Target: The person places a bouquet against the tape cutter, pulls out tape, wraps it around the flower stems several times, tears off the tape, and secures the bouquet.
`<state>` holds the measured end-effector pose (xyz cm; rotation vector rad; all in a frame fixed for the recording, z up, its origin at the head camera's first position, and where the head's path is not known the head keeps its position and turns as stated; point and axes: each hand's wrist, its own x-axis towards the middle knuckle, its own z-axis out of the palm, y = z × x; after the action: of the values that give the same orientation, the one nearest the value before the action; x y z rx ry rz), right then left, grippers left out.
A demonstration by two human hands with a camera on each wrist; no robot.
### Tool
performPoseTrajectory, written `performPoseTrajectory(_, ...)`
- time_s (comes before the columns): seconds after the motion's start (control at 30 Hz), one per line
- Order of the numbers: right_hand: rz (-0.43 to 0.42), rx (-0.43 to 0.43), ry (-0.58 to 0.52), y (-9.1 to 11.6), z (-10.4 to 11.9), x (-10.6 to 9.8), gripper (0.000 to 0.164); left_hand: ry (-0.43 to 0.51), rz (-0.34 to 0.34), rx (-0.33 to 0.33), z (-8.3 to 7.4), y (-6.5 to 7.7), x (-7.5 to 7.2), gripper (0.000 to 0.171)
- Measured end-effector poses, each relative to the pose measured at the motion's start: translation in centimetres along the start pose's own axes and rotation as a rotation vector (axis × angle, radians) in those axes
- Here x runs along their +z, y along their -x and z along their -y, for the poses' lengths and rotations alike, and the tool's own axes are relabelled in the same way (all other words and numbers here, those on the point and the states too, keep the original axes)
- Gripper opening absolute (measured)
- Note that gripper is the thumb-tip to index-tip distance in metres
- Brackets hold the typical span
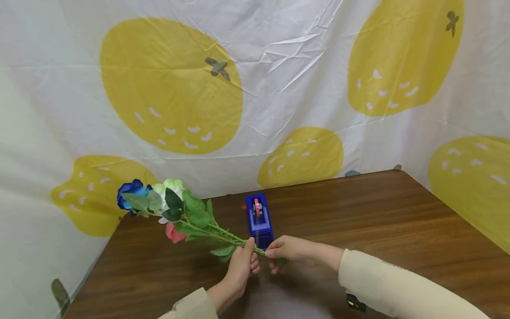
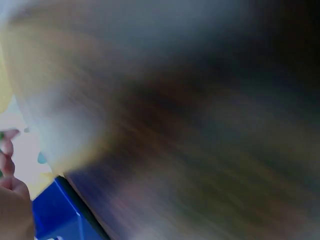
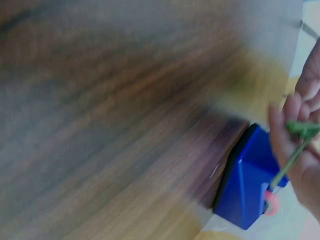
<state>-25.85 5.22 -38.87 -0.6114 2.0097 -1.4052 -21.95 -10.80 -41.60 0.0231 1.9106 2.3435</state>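
Observation:
Artificial flowers (image 1: 195,212) lie in a bunch across my left hand (image 1: 241,267), blooms to the left: a blue rose (image 1: 133,195), a white-green bloom (image 1: 170,188) and a pink bud (image 1: 175,233). My left hand grips the green stems (image 1: 229,236), thumb on top. At the stems' lower ends, my right hand (image 1: 291,248) pinches them between thumb and fingers. A blue tape dispenser (image 1: 252,219) stands just beyond both hands, with a tape roll (image 1: 256,207) on a red core. In the right wrist view a green leaf (image 3: 300,129) shows at the right fingers.
The brown wooden table (image 1: 338,212) reaches back to a white curtain (image 1: 279,88) printed with yellow fruit. A dark strapped device (image 1: 355,303) sits under the right sleeve (image 1: 382,277). Most of the left wrist view is blurred tabletop.

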Motion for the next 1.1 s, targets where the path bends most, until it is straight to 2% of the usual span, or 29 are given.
performPoseTrajectory(0.13, 0.124, 0.101, -0.177, -0.5, -0.5, -0.7, 0.022, -0.013, 0.060, 0.021, 0.2, -0.4, -0.3, 0.013)
performPoseTrajectory(0.27, 0.215, 0.120, -0.271, -1.2, -1.3, -1.3, 0.017, -0.037, 0.107, 0.006, 0.1, -0.5, -0.5, 0.008)
performPoseTrajectory(0.37, 0.257, 0.121, -0.295, -1.6, -1.8, -1.7, 0.016, -0.059, 0.160, -0.022, 0.0, -0.7, -0.7, 0.009)
performPoseTrajectory(0.53, 0.257, 0.123, -0.293, -2.0, -2.2, -1.8, 0.018, -0.095, 0.224, -0.051, -0.3, -0.9, -1.2, 0.009)
performPoseTrajectory(0.7, 0.237, 0.131, -0.284, -2.1, -2.3, -1.6, 0.021, -0.081, 0.249, -0.078, -0.4, -1.1, -1.5, 0.008)
performPoseTrajectory(1.1, 0.148, 0.102, -0.265, -2.1, -2.4, -0.9, 0.018, -0.076, 0.236, -0.093, -0.5, -0.9, -1.5, 0.006)
